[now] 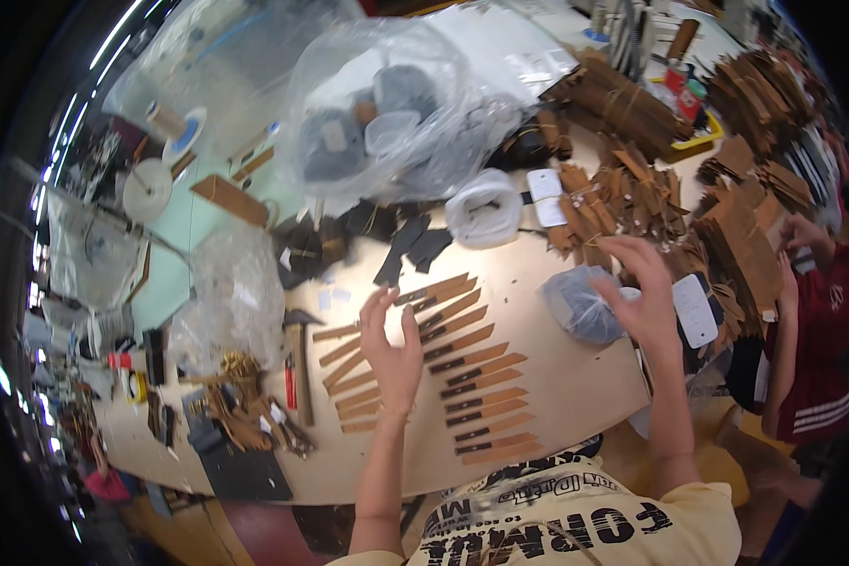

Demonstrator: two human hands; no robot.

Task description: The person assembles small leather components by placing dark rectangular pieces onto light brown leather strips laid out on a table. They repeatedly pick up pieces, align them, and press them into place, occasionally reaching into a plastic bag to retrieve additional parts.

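Observation:
My left hand [391, 354] lies flat with fingers spread on the tan table [575, 377], between two columns of brown leather strips [476, 377]. The right column's strips carry black ends; the left column [349, 373] is plain brown. My right hand [637, 288] hovers open above a small clear bag of grey pieces [580, 307], beside a loose heap of brown strips [599, 212]. Neither hand holds anything.
A big clear plastic bag with grey items [387, 123] sits at the back. A white roll [486, 209], black leather pieces [401, 245], a hammer [300, 363] and scraps [241, 415] lie around. Stacks of brown strips [745, 226] fill the right. Another person's arm [788, 292] reaches in at right.

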